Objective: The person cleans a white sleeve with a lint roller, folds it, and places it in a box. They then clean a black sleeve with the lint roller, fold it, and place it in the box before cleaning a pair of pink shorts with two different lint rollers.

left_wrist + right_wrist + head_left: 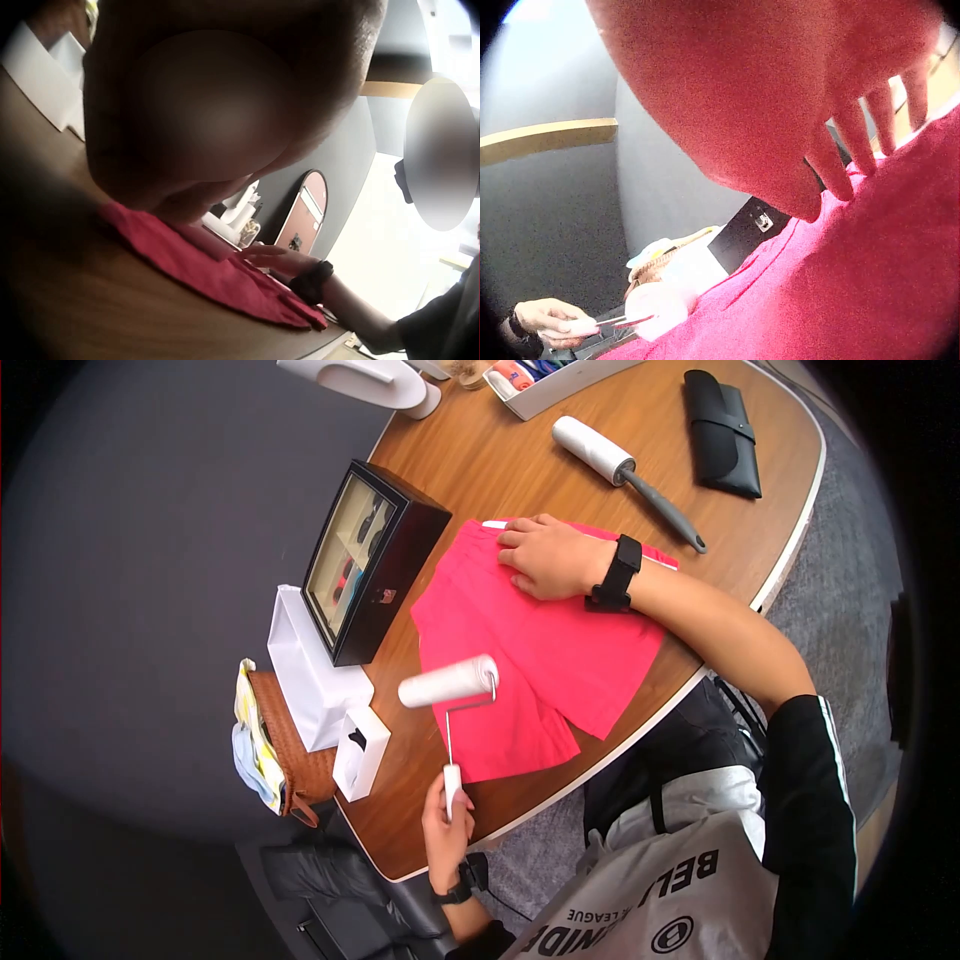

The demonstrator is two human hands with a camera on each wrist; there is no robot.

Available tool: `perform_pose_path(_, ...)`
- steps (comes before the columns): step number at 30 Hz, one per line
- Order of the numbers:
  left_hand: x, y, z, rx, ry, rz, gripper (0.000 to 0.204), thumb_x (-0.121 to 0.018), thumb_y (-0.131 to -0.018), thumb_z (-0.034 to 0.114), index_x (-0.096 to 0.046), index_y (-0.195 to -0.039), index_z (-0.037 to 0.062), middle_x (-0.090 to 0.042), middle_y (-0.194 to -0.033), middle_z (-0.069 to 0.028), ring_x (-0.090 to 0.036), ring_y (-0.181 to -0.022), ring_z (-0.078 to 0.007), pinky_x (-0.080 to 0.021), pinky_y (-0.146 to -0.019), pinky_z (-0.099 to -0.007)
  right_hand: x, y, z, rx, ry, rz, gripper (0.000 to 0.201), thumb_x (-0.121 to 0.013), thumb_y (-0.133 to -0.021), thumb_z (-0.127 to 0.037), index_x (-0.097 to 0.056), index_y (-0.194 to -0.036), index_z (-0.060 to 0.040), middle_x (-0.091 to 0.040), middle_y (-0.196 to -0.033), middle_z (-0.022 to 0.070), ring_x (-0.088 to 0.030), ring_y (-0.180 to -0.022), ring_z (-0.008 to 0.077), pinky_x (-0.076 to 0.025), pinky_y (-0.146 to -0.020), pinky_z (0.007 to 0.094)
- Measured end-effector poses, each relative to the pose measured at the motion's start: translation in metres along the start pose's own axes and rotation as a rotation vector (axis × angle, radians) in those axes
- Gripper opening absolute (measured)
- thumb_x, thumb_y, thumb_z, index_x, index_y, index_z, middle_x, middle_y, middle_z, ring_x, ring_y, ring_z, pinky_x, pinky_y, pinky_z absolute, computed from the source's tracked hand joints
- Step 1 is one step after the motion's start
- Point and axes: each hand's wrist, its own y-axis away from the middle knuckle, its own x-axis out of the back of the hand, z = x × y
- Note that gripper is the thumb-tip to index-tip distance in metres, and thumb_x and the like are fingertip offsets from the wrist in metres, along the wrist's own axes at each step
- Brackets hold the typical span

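Note:
Pink shorts (pixel 530 650) lie spread on the wooden table. My left hand (pixel 446 830) grips the white handle of a lint roller (pixel 447 681) with a thin wire frame. In the head view, its white roll overlaps one leg of the shorts; the right wrist view shows the roll (pixel 656 307) close by the cloth. My right hand (pixel 555 557) rests on the shorts near the waistband, its fingertips (pixel 840 189) touching the fabric. Most of the left wrist view is filled by the dark left hand (pixel 225 105), which hides the roller there.
A second lint roller (pixel 592 450) with a grey handle lies beyond the shorts, near a black case (pixel 722 435). On the far side stand a black watch box (pixel 385 575), white boxes (pixel 312 680) and a brown basket (pixel 292 735). A white tray (pixel 560 388) holds small items.

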Motion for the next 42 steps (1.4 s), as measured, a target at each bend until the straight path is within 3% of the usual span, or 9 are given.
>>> perform_pose_path(3, -0.009, -0.038, 0.018, -0.112, -0.004, -0.018, 0.045, -0.056, -0.111, 0.017, -0.046, -0.151, -0.0002, -0.063, -0.086, -0.0034, -0.047, -0.050, -0.0034, -0.034, -0.043, -0.0206, 0.000, -0.001, -0.001, 0.000, 0.028, -0.011, 0.038, -0.063, -0.096, -0.029, -0.071, -0.125, -0.0053, -0.062, -0.139, 0.0121, -0.050, -0.138, 0.0311, -0.040, -0.117, 0.0459)
perform_pose_path(8, -0.022, -0.089, 0.058, -0.142, -0.011, -0.039, 0.045, -0.054, -0.111, 0.014, -0.042, -0.152, -0.0008, -0.066, -0.090, -0.0052, -0.049, -0.052, -0.0039, -0.036, -0.045, -0.0220, 0.000, 0.000, -0.004, -0.014, 0.033, -0.028, 0.039, -0.064, -0.097, -0.031, -0.070, -0.127, -0.0060, -0.061, -0.140, 0.0124, -0.050, -0.139, 0.0313, -0.039, -0.118, 0.0460)
perform_pose_path(11, -0.027, -0.106, 0.073, -0.173, 0.007, -0.031, 0.046, -0.052, -0.112, 0.014, -0.039, -0.153, -0.0001, -0.067, -0.093, -0.0071, -0.048, -0.052, -0.0040, -0.036, -0.044, -0.0222, -0.011, -0.001, 0.001, 0.020, 0.059, 0.068, 0.037, -0.061, -0.096, -0.029, -0.073, -0.123, -0.0069, -0.065, -0.133, 0.0110, -0.053, -0.134, 0.0295, -0.043, -0.110, 0.0447)
perform_pose_path(16, -0.033, -0.113, 0.068, -0.186, 0.029, -0.062, 0.047, -0.051, -0.112, 0.013, -0.037, -0.155, 0.0019, -0.065, -0.093, -0.0062, -0.047, -0.052, -0.0040, -0.036, -0.044, -0.0219, -0.011, -0.001, 0.000, 0.022, 0.059, 0.072, 0.036, -0.062, -0.096, -0.029, -0.073, -0.122, -0.0071, -0.066, -0.133, 0.0114, -0.054, -0.133, 0.0296, -0.043, -0.110, 0.0451)
perform_pose_path(21, -0.028, -0.088, 0.049, -0.204, -0.005, -0.074, 0.049, -0.051, -0.112, 0.013, -0.035, -0.158, 0.0037, -0.062, -0.091, -0.0043, -0.047, -0.053, -0.0037, -0.035, -0.044, -0.0214, -0.002, -0.001, -0.004, -0.016, 0.030, -0.025, 0.038, -0.065, -0.096, -0.031, -0.071, -0.125, -0.0060, -0.061, -0.141, 0.0127, -0.049, -0.139, 0.0319, -0.038, -0.118, 0.0463)
perform_pose_path(28, -0.009, -0.001, -0.002, -0.034, 0.062, -0.143, 0.055, -0.056, -0.110, 0.010, -0.033, -0.160, 0.0045, -0.061, -0.090, -0.0054, -0.055, -0.059, -0.0090, -0.042, -0.052, -0.0234, 0.002, 0.000, -0.004, -0.005, 0.034, -0.031, 0.038, -0.065, -0.096, -0.030, -0.071, -0.125, -0.0056, -0.062, -0.139, 0.0130, -0.050, -0.138, 0.0320, -0.040, -0.117, 0.0462)
perform_pose_path(35, 0.014, 0.079, -0.051, 0.161, 0.127, -0.129, 0.040, -0.054, -0.111, 0.013, -0.047, -0.149, 0.0012, -0.061, -0.087, -0.0042, -0.053, -0.059, -0.0092, -0.043, -0.053, -0.0238, 0.001, 0.001, -0.003, 0.022, 0.051, 0.018, 0.037, -0.065, -0.095, -0.028, -0.071, -0.124, -0.0052, -0.063, -0.136, 0.0118, -0.052, -0.136, 0.0316, -0.042, -0.116, 0.0461)
perform_pose_path(42, 0.015, 0.107, -0.052, 0.168, 0.168, -0.073, 0.039, -0.055, -0.111, 0.013, -0.051, -0.147, -0.0005, -0.058, -0.083, -0.0020, -0.048, -0.056, -0.0059, -0.039, -0.052, -0.0222, -0.003, 0.001, -0.002, 0.025, 0.068, 0.051, 0.035, -0.064, -0.096, -0.026, -0.072, -0.124, -0.0057, -0.064, -0.135, 0.0101, -0.054, -0.135, 0.0294, -0.043, -0.115, 0.0452)
